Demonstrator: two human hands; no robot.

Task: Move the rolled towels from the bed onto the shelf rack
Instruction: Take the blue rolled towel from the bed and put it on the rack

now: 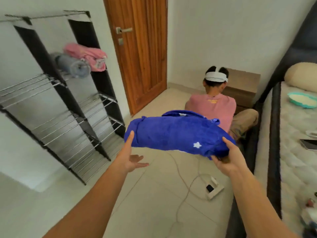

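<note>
A rolled blue towel (175, 133) with a small white star hangs in mid-air over the floor. My right hand (226, 158) grips its right end from below. My left hand (130, 157) is spread open at the roll's left end, thumb touching the cloth, fingers apart beneath it. The black shelf rack (56, 107) with metal rod shelves stands against the left wall. On its upper shelf lie a rolled grey towel (73, 65) and a pink towel (87, 55) side by side. The bed (295, 134) runs along the right edge.
A person in a pink shirt (214, 107) sits on the floor by the bed, back towards me. A wooden door (140, 48) is shut behind. A white power strip (214, 187) and its cable lie on the tiles. A phone (308, 145) rests on the mattress.
</note>
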